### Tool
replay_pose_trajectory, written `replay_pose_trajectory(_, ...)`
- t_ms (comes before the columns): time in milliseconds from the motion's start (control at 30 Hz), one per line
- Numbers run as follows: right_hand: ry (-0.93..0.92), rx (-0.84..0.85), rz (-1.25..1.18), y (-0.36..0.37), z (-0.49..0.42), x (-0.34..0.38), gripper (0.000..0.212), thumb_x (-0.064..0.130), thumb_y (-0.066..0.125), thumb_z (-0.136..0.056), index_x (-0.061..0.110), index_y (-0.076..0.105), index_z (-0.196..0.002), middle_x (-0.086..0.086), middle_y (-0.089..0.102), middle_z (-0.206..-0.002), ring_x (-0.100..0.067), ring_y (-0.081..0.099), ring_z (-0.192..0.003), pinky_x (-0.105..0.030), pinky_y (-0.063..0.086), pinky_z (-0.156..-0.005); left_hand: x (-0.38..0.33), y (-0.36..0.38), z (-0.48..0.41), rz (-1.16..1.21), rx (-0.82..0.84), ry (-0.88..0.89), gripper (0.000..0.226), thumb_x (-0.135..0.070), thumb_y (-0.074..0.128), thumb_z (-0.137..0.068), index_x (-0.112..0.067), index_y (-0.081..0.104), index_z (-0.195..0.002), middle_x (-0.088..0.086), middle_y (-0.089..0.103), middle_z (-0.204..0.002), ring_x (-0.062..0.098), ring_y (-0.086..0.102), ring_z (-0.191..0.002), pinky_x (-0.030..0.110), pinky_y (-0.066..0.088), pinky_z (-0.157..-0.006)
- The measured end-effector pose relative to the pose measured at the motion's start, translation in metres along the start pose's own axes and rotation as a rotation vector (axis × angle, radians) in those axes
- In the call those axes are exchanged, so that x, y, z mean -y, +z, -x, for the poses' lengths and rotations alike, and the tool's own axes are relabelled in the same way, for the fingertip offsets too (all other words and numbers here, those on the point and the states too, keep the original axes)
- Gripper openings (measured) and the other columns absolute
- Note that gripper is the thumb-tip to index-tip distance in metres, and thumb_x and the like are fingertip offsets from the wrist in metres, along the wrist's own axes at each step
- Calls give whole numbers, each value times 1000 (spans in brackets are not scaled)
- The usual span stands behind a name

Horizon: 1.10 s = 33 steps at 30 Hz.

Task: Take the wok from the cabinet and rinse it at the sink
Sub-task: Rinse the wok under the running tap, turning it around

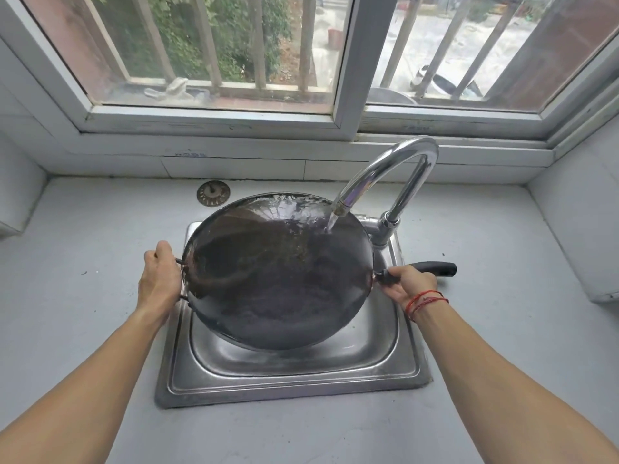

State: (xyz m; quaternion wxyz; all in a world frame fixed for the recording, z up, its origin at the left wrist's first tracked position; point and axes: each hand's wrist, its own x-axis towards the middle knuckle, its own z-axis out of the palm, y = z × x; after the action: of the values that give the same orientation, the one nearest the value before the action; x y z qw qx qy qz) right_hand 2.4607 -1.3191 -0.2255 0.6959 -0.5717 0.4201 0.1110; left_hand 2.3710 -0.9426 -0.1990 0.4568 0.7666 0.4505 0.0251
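Note:
A large dark wok is held tilted above the steel sink, its far rim raised. Water runs from the curved chrome faucet onto the wok's upper right inner wall and spreads wet across it. My left hand grips the small loop handle on the wok's left rim. My right hand, with a red string at the wrist, grips the long black handle on the right side.
A round metal sink strainer lies on the grey counter behind the sink. A tiled ledge and a barred window run along the back. White walls or appliances close in the counter at both sides.

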Motion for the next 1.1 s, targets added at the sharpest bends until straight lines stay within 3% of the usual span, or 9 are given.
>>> replay_pose_trajectory(100, -1, 17, -10, 4, 2, 0, 14, -17, 56, -84, -5, 53, -89, -21, 64, -82, -33, 68, -78, -49, 58, -75, 1, -5, -1, 13, -10, -21, 60, -54, 15, -90, -9, 48, -114, 13, 49, -111, 40, 50, -101, 64, 47, -93)
replay_pose_trajectory(300, -18, 15, 11, 12, 2, 0, 12, -14, 53, -85, -3, 52, -86, -20, 63, -76, -31, 66, -72, -46, 59, -71, -1, -12, 1, 55, -55, -21, 60, -57, 16, -86, -12, 48, -107, 11, 50, -107, 41, 49, -100, 65, 46, -94)
replay_pose_trajectory(567, -28, 32, 56, 18, 0, -1, 10, -12, 55, -85, -2, 55, -87, -22, 64, -87, -37, 67, -89, -49, 58, -76, 1, -13, 4, 176, -131, -90, 74, -66, 17, -80, -6, 51, -108, 13, 51, -99, 34, 50, -94, 64, 48, -94)
replay_pose_trajectory(767, -18, 37, 70, 14, -1, -2, 9, -12, 56, -85, -4, 55, -90, -23, 65, -90, -39, 68, -95, -50, 58, -79, 0, -9, 10, 232, -148, -122, 66, -64, 20, -83, -9, 51, -103, 12, 52, -101, 34, 49, -97, 63, 47, -95)
replay_pose_trajectory(900, -19, 28, 66, 6, 0, -2, 17, -12, 56, -85, -8, 56, -101, -22, 66, -90, -38, 69, -94, -48, 60, -72, 2, -2, 10, 236, -130, -127, 69, -67, 21, -81, -11, 53, -105, 13, 54, -101, 38, 52, -103, 63, 46, -96)
replay_pose_trajectory(1000, -11, 0, 50, -2, 1, 0, 9, -13, 55, -85, -6, 56, -92, -21, 64, -83, -36, 68, -89, -48, 59, -73, 0, 6, 12, 235, -100, -103, 69, -65, 21, -84, -10, 53, -109, 12, 54, -103, 37, 52, -103, 61, 46, -96)
replay_pose_trajectory(1100, -10, -36, 43, -13, 0, 2, 9, -13, 55, -85, -5, 55, -86, -20, 63, -81, -32, 68, -81, -46, 59, -71, -2, 15, 14, 237, -81, -79, 66, -61, 22, -90, -8, 54, -112, 14, 55, -107, 36, 50, -103, 51, 43, -90)
